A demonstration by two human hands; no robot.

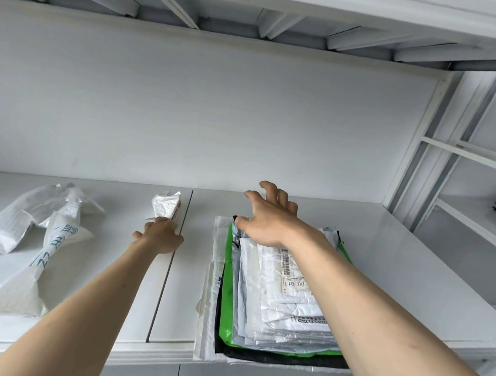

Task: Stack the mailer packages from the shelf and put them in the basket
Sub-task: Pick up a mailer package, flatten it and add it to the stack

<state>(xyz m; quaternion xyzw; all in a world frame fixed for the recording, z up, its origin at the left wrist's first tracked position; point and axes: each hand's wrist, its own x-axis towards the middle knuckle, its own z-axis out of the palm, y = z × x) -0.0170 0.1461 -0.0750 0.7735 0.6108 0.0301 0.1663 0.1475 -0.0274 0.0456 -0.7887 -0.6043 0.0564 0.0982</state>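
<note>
- White metal shelf (384,259) carries everything, with a wall behind.
- Stack of mailer packages (275,304) lies flat at the shelf's front right; green and black ones show beneath the white.
- Small crumpled mailer (165,206) stands left of the stack, pinched by the left hand (158,235).
- Large woven bags (33,229) lie far left.
- Right hand (265,216) hovers spread over the stack's far end, thumb touching it.

Both bare arms reach forward. The left hand (160,235) is curled, pinching. The right hand (268,219) is raised with its fingers spread and relaxed.
</note>
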